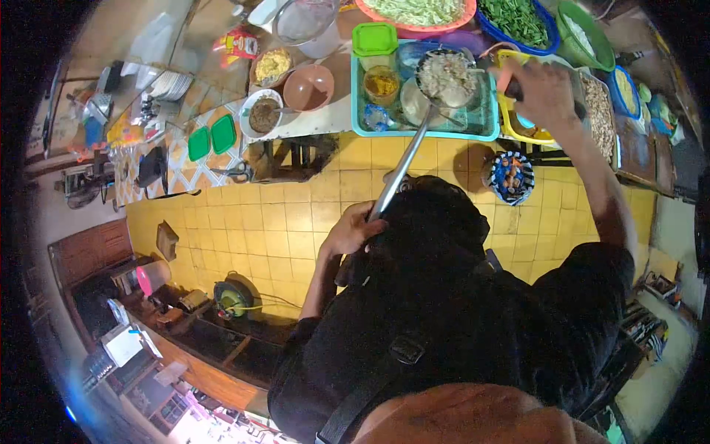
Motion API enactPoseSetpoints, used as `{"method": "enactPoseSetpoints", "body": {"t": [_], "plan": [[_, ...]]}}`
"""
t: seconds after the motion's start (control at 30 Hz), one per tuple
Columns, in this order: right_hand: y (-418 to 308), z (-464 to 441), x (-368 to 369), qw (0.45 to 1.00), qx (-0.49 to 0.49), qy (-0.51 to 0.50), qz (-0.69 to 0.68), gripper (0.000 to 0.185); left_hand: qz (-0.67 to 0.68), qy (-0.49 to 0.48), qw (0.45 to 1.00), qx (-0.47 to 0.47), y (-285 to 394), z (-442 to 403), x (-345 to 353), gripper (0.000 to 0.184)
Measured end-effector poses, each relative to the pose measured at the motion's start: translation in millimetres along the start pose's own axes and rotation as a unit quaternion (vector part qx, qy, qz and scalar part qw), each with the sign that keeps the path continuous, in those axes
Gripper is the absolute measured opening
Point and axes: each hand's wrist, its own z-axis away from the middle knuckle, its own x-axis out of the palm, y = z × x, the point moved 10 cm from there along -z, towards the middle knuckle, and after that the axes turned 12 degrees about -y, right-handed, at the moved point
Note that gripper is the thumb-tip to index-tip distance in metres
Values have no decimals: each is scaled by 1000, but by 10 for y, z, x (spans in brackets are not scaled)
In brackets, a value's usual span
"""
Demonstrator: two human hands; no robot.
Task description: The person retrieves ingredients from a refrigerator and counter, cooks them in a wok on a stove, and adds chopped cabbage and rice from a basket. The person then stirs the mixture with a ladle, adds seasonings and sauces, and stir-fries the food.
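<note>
My left hand (353,231) is wrapped round the end of the long metal handle of a pan (411,152). The pan's round head lies over the turquoise tray (362,132), filled with a whitish food mixture (448,78). My right hand (546,95) is to the right of the pan, above the yellow basket (543,138). Its fingers are curled and a little blurred. Something dark shows at them, but its kind is unclear. Inside the tray are a container of yellow paste (381,85) and a green-lidded box (374,39).
Shredded cabbage (418,10) and chopped greens (518,22) stand at the back. Bowls, one brown (308,87) and one with ground spice (265,115), sit left, near green lids (223,135). A striped bin (510,177) stands on the yellow floor.
</note>
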Motion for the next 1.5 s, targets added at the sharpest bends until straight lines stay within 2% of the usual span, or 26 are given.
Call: {"method": "enactPoseSetpoints", "body": {"t": [0.07,0.17,0.27,0.3,0.4,0.5,0.6,0.8,0.87,0.97,1.03,1.07,1.1,1.13,1.17,1.2,1.23,1.27,1.3,1.37,1.4,1.47,1.5], "plan": [[-227,-2,-19,1000,-17,-18,-6,58,11,-9,1000,17,-66,-11,44,31],[-301,-41,53,990,10,-141,-4,60,-7,-22,998,52,-101,2,132,33],[-284,-7,13,989,3,-147,-23,54,-28,-37,998,38,-185,43,211,38],[-301,3,13,993,-14,-115,-8,47,-21,-33,998,40,-180,71,237,38],[-392,66,25,985,-33,-166,-8,40,16,-39,998,49,-145,145,333,42],[-375,142,108,987,-20,-159,-10,37,-31,-30,997,60,-212,143,396,44],[-328,190,201,985,-22,-161,-51,35,-35,-50,998,11,-268,148,484,43],[-233,310,135,981,-16,-183,-65,39,-39,-64,996,38,-199,59,646,34],[-157,300,181,981,-10,-180,-70,41,45,-45,994,84,-157,-6,671,27],[17,294,203,983,28,-169,-67,43,-3,-41,993,109,-25,-131,704,24],[152,290,409,963,37,-254,-76,43,-33,-41,994,97,61,-245,714,24],[246,286,463,965,34,-249,-74,43,-60,-43,994,83,98,-324,727,25],[383,310,584,960,40,-235,-146,42,-58,-33,994,85,84,-430,726,25],[512,286,720,951,35,-218,-216,42,-62,-63,993,79,-1,-577,792,30],[645,253,793,943,3,-149,-298,41,-61,-82,992,72,-35,-681,825,38],[803,230,951,921,-44,-84,-379,40,-47,-40,995,73,77,-720,760,38],[926,204,1158,937,-126,5,-324,37,-64,-48,993,84,285,-755,813,37],[1065,191,1261,928,-48,-32,-367,36,-80,-48,991,91,427,-803,858,36],[1233,208,1532,926,-88,47,-365,49,-88,-15,990,112,326,-978,887,35],[1260,215,1488,905,-1,56,-422,63,-60,4,992,115,394,-1124,942,34],[1433,185,1947,909,-27,96,-405,69,-19,-12,994,108,589,-1096,982,34],[1268,383,1855,767,47,112,-630,65,13,35,994,103,578,-1237,1023,35],[1291,384,1930,790,12,156,-592,63,27,31,993,113,628,-1286,1073,35]]}}
